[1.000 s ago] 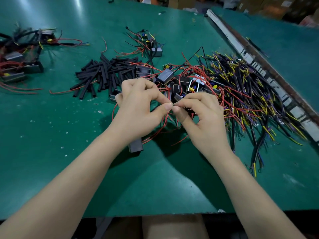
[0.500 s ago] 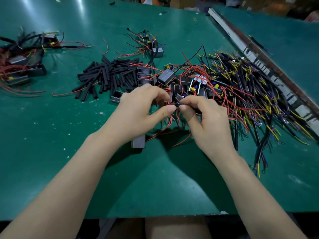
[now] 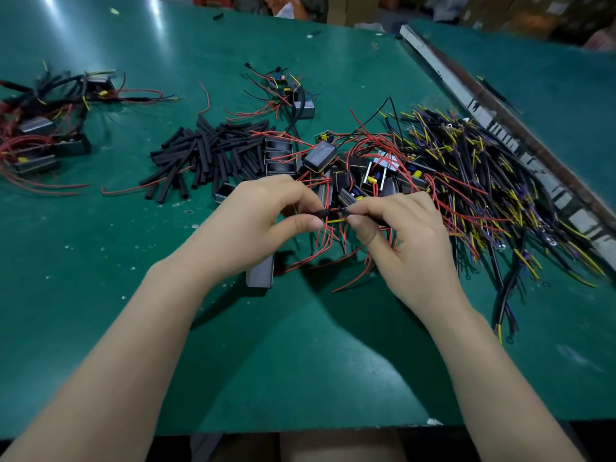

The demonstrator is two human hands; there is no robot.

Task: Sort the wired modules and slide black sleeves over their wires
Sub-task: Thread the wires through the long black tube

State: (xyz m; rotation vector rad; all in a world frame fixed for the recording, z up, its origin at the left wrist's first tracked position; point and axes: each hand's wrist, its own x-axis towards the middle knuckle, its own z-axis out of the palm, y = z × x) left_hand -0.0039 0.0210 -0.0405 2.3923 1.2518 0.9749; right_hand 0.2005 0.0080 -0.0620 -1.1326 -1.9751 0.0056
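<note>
Just above the green table (image 3: 100,295), both my hands pinch one wire and its black sleeve.

My left hand (image 3: 256,225) grips the black sleeve (image 3: 318,213) between thumb and curled fingers, while my right hand (image 3: 406,235) pinches the yellow wire (image 3: 335,221) and a dark wire end just beside it, fingertips of the two hands nearly meeting. A grey module (image 3: 260,275) hangs under my left palm, its red wires (image 3: 326,241) looping down between my hands. The pile of loose black sleeves (image 3: 206,155) lies beyond my left hand, the heap of unsorted modules (image 3: 353,171) and tangled wires (image 3: 483,181) beyond my right. Sorted modules (image 3: 43,141) sit far left, and one more module (image 3: 305,108) lies at the back.
</note>
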